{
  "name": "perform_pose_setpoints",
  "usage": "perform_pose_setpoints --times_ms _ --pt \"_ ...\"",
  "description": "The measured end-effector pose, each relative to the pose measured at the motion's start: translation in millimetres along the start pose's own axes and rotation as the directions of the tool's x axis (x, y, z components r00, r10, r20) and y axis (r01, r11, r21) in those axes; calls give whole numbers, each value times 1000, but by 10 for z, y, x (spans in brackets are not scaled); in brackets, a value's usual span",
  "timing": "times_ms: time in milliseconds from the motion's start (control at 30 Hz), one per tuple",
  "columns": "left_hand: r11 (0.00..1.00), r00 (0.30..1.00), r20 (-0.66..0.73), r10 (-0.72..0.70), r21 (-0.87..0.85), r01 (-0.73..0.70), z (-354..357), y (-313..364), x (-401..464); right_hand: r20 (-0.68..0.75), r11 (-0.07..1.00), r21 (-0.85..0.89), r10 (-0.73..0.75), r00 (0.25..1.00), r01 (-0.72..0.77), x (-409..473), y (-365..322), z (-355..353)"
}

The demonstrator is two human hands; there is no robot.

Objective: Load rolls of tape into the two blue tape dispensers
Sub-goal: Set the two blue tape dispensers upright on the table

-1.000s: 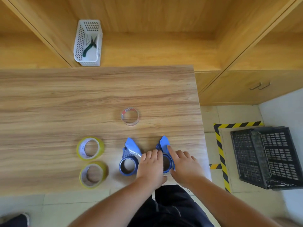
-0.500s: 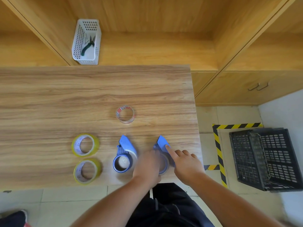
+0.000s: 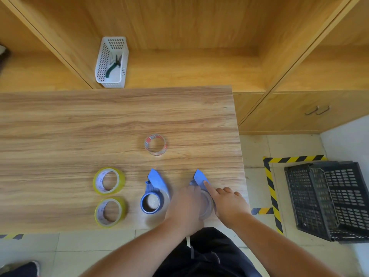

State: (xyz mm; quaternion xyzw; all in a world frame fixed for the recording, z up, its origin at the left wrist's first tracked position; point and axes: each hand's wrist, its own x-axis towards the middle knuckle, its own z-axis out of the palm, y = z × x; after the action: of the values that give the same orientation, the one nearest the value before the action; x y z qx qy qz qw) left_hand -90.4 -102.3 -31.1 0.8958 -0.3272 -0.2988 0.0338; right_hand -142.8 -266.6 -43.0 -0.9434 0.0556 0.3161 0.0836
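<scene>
Both hands are working on the right blue dispenser (image 3: 199, 181) near the worktop's (image 3: 79, 126) front right corner. Left hand (image 3: 184, 206) is lying curled over the dispenser's ring, and a clear roll (image 3: 206, 204) is showing under it, though whether the fingers are actually pinching that roll or only pressing on it cannot be told, since the hand is blurred and covering the contact. Right hand (image 3: 229, 204) is resting beside it, mostly loose, with the index finger stretched out and touching the blue blade guard, pinning the dispenser rather than gripping it.

Left blue dispenser (image 3: 152, 196) is sitting just to the left, close to the front edge, and a pale band around its ring suggests tape is already seated there. Two yellow rolls (image 3: 108, 181) are lying further left along the front edge, one behind the other, and a thin clear roll with red print (image 3: 155, 144) is waiting toward the middle of the worktop.

Judging by this, the roll is being seated on the right dispenser's hub. To do it well, the person should be keeping the index finger firm on the guard so the body is not sliding, pressing the roll down squarely until it sits flush, and checking that the free end is facing the blade before letting go.
</scene>
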Motion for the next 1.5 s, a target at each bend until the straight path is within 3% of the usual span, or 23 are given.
perform_pose_setpoints --times_ms 300,567,767,967,1333,1500 --pt "998 997 -81 -2 -58 -2 -531 -106 51 6 982 167 89 996 -88 -6 103 -113" --pt "993 987 -141 -75 -101 61 -947 -118 908 45 954 198 220 974 -225 -71 383 -205" --pt "982 978 -129 -161 -116 146 -905 -121 1525 112 905 293 287 952 -307 -230 496 3" --pt "984 984 -82 -158 -99 150 -736 -128 1805 175 857 339 347 921 -387 -414 595 127" --pt "990 993 -47 -112 -92 108 -653 -243 1915 175 852 330 367 914 -406 -390 557 49" --pt "992 993 -93 -71 -113 60 -685 -348 1719 128 869 324 350 928 -373 -284 431 -84"
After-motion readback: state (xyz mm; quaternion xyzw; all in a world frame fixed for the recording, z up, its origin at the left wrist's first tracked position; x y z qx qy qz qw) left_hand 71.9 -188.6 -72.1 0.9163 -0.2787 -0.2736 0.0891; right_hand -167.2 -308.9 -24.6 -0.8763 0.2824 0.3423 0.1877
